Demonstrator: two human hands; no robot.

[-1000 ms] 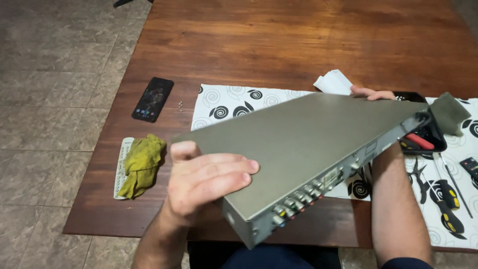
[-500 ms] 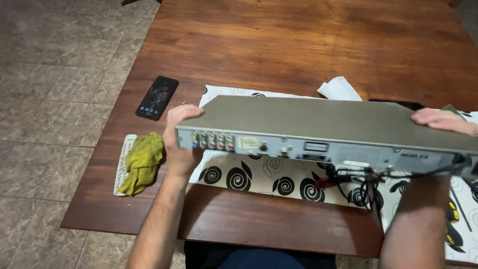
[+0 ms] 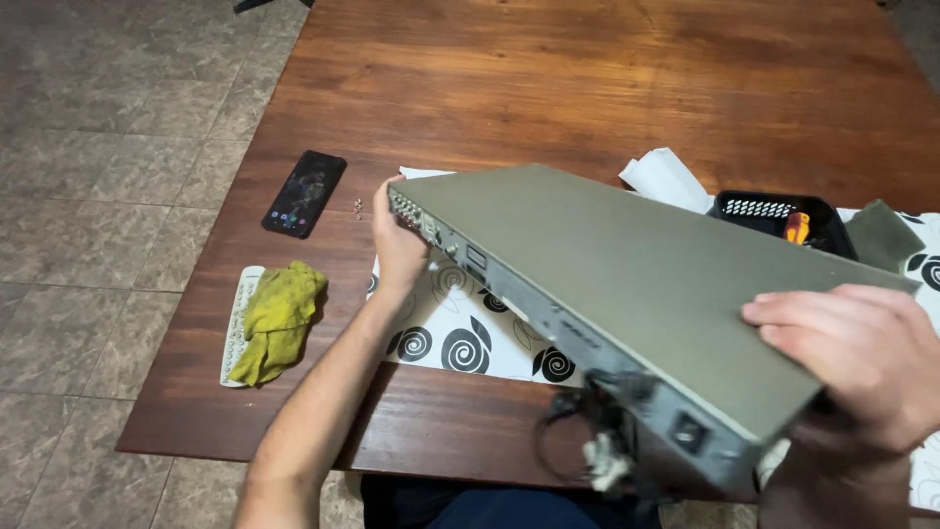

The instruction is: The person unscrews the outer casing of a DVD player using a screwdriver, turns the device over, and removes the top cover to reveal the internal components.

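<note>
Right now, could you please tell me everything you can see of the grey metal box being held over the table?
The grey metal box is flat, wide and rectangular, with a plain matte lid. Its rear panel faces the camera, showing a row of small sockets, ports and a switch; a dark cable hangs bundled from it. It is lifted above the patterned cloth, turned at an angle. The left hand grips the far end, and the right hand grips the near end.
</note>
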